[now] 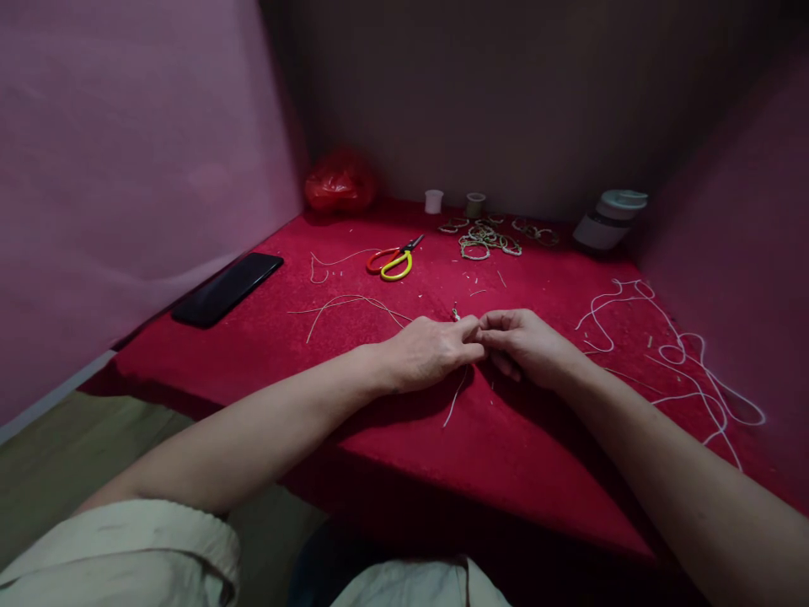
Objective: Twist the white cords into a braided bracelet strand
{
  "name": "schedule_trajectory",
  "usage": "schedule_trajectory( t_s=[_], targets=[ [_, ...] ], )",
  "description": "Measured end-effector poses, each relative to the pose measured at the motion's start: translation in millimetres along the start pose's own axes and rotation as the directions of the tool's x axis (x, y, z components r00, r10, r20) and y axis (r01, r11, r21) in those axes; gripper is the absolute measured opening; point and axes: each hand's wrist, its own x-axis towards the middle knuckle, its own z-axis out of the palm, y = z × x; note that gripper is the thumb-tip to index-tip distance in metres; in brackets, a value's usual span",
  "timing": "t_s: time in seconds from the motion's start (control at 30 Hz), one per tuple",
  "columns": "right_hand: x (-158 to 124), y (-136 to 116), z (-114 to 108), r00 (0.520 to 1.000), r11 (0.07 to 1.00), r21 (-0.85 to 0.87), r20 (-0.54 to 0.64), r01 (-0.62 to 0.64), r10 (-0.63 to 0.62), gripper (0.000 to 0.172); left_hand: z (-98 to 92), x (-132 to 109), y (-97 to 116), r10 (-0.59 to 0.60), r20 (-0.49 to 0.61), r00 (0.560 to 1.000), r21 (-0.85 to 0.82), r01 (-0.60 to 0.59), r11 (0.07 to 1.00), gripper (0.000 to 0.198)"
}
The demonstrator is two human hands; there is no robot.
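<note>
My left hand (436, 350) and my right hand (522, 341) meet fingertip to fingertip over the red cloth, both closed in a pinch. A thin cord (456, 398) hangs down from between them, its loose end on the cloth. Just beyond my left fingers a small pale knotted piece with a loop (456, 314) sticks up. More thin cord (363, 298) trails out to the left from behind my left hand. My fingers cover most of what they grip, so the exact point of hold is hidden.
Scissors (396, 262) with red and yellow handles lie beyond my hands. Farther back are several knotted bracelets (486, 240), two small cups (433, 201), a red plastic bag (341, 181) and a lidded cup (610, 221). A phone (227, 289) lies left; loose white cord (695, 371) spreads right.
</note>
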Motion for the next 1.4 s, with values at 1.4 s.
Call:
schedule_trajectory(
  t_s=[1.4],
  targets=[
    [-3.3,-2.5,-0.4,1.0,0.989,0.148,-0.028,0.005,-0.001,0.055,13.6,15.2,-1.3,-0.599,-0.231,0.766,-0.788,0.214,0.577,0.005]
  ],
)
